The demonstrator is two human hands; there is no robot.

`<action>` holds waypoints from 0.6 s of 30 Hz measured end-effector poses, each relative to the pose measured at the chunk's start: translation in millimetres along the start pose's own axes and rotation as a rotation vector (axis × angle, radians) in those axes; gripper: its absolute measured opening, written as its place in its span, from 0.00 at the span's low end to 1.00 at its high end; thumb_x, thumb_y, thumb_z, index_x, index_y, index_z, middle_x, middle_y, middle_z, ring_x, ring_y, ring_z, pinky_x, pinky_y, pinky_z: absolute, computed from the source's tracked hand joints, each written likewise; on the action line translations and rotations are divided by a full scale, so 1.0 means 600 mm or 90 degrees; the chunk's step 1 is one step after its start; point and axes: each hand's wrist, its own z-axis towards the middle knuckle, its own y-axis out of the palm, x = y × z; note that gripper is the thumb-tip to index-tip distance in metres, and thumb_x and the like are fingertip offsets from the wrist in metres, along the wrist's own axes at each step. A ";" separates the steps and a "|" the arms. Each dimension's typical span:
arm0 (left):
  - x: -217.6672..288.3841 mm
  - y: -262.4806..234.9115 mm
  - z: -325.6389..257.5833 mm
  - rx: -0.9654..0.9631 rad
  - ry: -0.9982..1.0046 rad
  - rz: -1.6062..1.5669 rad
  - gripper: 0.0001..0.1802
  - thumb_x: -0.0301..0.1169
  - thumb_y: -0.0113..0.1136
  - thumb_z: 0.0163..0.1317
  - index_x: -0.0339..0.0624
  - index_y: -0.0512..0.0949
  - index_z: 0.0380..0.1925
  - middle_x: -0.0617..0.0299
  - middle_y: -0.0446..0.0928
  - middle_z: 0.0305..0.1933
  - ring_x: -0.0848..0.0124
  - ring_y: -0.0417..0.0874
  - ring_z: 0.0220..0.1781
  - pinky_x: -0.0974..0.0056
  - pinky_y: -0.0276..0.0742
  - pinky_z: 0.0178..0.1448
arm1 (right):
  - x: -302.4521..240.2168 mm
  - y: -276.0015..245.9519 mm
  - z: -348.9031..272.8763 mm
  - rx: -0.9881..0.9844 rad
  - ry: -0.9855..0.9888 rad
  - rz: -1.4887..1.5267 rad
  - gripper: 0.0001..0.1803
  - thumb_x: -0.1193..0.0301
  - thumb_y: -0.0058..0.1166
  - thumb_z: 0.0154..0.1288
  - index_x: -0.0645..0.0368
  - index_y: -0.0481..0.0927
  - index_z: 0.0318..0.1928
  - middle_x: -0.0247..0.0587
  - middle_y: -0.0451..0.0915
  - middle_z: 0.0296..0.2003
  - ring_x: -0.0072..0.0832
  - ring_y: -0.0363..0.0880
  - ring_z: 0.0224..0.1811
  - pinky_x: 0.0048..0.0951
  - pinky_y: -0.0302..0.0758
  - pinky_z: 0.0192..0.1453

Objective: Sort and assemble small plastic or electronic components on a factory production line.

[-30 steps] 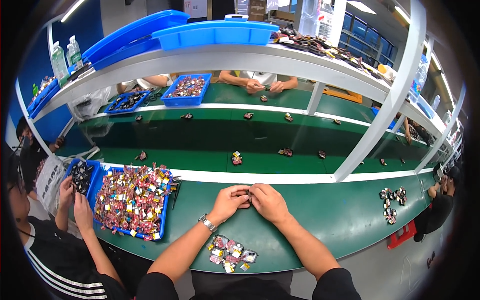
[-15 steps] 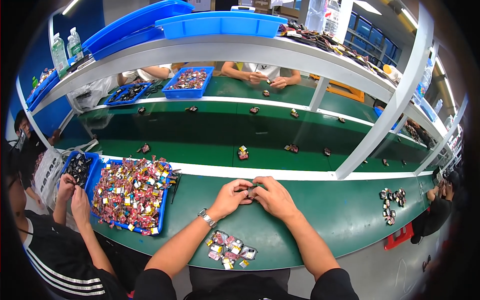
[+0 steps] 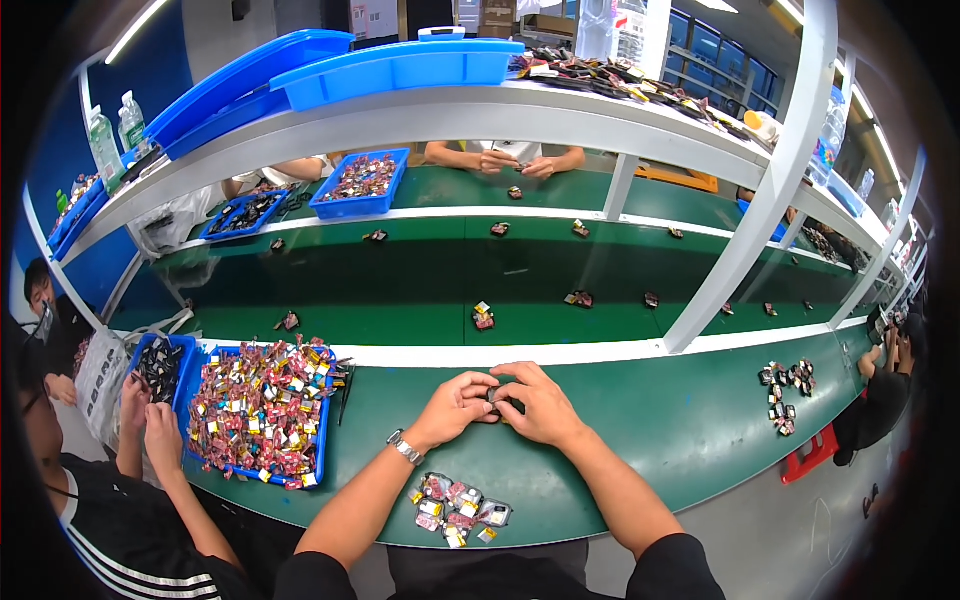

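Note:
Above the green bench [image 3: 590, 480], my left hand [image 3: 455, 410] and my right hand [image 3: 540, 405] meet with curled fingers around one small dark casing [image 3: 492, 397]. Most of it is hidden by the fingers, so its exact kind does not show. A metal watch [image 3: 405, 447] circles my left wrist. Between my forearms, close to the bench's front edge, lies a group of small dark-cased electronic assemblies [image 3: 460, 508] with pinkish and yellow-white parts.
Left of my arms stands a blue tray [image 3: 322, 440] heaped with small wired parts. Beyond it, a smaller blue tray [image 3: 190, 350] holds black pieces by a co-worker's hands [image 3: 150, 415]. A white post [image 3: 750, 190] supports the shelf overhead. More assemblies [image 3: 783, 390] lie at right.
The whole view has shifted slightly. My hands stay together on the dark casing, with the fingers rearranged around it. The co-worker's hands at left have moved a little.

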 end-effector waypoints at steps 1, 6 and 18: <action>0.002 0.000 0.001 0.000 -0.015 -0.009 0.19 0.16 0.49 0.65 0.33 0.67 0.57 0.55 0.75 0.51 0.69 0.80 0.52 0.63 0.82 0.56 | 0.003 -0.003 0.000 -0.015 0.003 0.014 0.05 0.75 0.61 0.56 0.60 0.82 0.34 0.40 0.77 0.53 0.38 0.73 0.57 0.36 0.74 0.58; 0.005 0.002 0.000 -0.013 -0.017 -0.002 0.18 0.16 0.47 0.66 0.33 0.67 0.57 0.55 0.76 0.51 0.68 0.80 0.52 0.62 0.83 0.56 | 0.013 -0.008 -0.007 -0.049 0.046 0.107 0.06 0.73 0.61 0.57 0.58 0.83 0.37 0.40 0.76 0.55 0.39 0.72 0.60 0.38 0.70 0.62; 0.004 0.005 0.000 0.026 0.002 -0.029 0.16 0.18 0.46 0.68 0.34 0.68 0.56 0.54 0.75 0.53 0.68 0.80 0.53 0.63 0.82 0.57 | 0.005 0.010 -0.011 0.036 0.037 0.056 0.07 0.73 0.63 0.56 0.57 0.84 0.37 0.40 0.79 0.51 0.39 0.74 0.56 0.37 0.73 0.59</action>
